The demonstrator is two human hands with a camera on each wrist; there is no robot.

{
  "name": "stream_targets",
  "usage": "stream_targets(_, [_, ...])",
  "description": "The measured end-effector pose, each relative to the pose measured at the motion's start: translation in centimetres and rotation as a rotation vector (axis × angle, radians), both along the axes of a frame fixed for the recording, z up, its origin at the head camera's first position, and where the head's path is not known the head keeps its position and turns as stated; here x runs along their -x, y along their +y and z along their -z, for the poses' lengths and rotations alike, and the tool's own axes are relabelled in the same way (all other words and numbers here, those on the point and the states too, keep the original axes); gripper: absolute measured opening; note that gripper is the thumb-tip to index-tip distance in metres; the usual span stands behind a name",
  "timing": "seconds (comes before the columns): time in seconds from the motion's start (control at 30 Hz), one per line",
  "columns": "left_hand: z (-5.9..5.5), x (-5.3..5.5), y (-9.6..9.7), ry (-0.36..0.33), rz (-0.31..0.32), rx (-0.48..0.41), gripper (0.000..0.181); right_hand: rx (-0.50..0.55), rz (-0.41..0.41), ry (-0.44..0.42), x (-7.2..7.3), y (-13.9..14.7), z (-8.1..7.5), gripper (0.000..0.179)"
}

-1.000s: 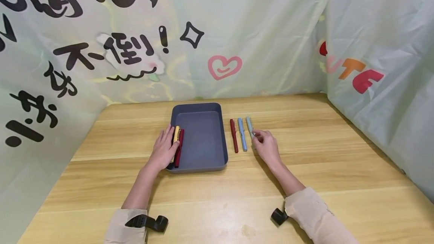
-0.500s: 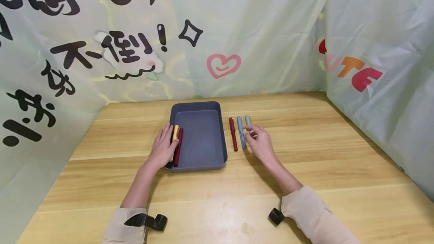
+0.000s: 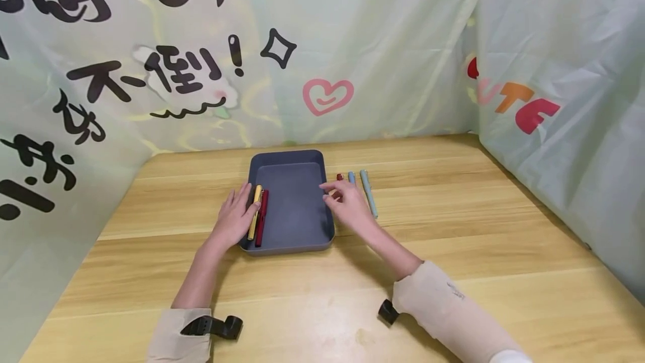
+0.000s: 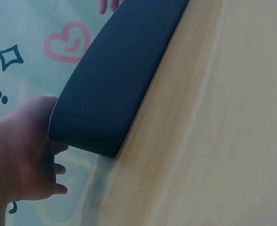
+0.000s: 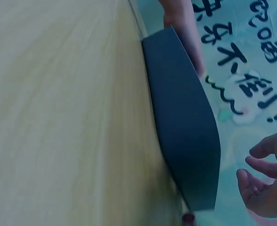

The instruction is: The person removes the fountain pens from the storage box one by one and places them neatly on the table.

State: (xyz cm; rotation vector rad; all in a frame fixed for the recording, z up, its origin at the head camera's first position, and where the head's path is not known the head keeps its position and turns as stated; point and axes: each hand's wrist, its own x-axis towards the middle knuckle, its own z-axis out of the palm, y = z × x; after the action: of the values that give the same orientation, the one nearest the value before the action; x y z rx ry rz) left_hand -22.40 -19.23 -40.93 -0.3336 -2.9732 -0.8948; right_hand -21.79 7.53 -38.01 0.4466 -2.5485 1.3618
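Note:
My left hand [image 3: 233, 220] holds the left wall of a dark grey-blue rectangular tray [image 3: 297, 200]. In the left wrist view the thumb goes over the rim and the fingers lie outside it. Along that wall inside the tray lie a yellow pen [image 3: 254, 220], a dark red pen [image 3: 262, 223] and a black one [image 3: 249, 197], partly hidden by the hand. Over the tray's right rim hovers my right hand [image 3: 350, 206], its fingers loosely bent with nothing between them. Behind it a red pen [image 3: 340, 176] and a blue pen [image 3: 351, 176] are mostly hidden. The pale green pen [image 3: 369, 194] lies on the table to their right.
The wooden table [image 3: 453, 228] extends on both sides of the tray and in front of it. Pale printed curtains [image 3: 383, 55] enclose the back and sides. Each sleeve carries a black wrist camera, such as the left one [image 3: 227, 327].
My right hand has gone left from the pale green pen, past the blue and red pens, to the tray's right rim. The pens stay where they were. My left hand keeps its place.

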Motion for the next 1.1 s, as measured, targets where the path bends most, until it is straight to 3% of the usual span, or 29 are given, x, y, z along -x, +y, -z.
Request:
stream_targets(0.13, [-0.1, 0.3, -0.4, 0.026, 0.016, 0.102, 0.061, -0.027, -0.056, -0.012, 0.1, -1.8, -0.3, 0.021])
stream_targets(0.3, [-0.1, 0.7, -0.8, 0.055, 0.035, 0.176, 0.062, -0.069, -0.125, -0.087, 0.3, -4.3, -0.2, 0.020])
stream_targets(0.67, [0.5, 0.7, -1.7, 0.074, 0.068, 0.143, 0.061, -0.098, -0.245, -0.229, 1.2, -8.1, 0.5, 0.019])
stream_targets(1.1, [0.9, 0.5, -1.7, 0.063, 0.078, 0.174, 0.057, -0.129, -0.347, -0.302, 1.4, -10.0, 2.2, 0.018])
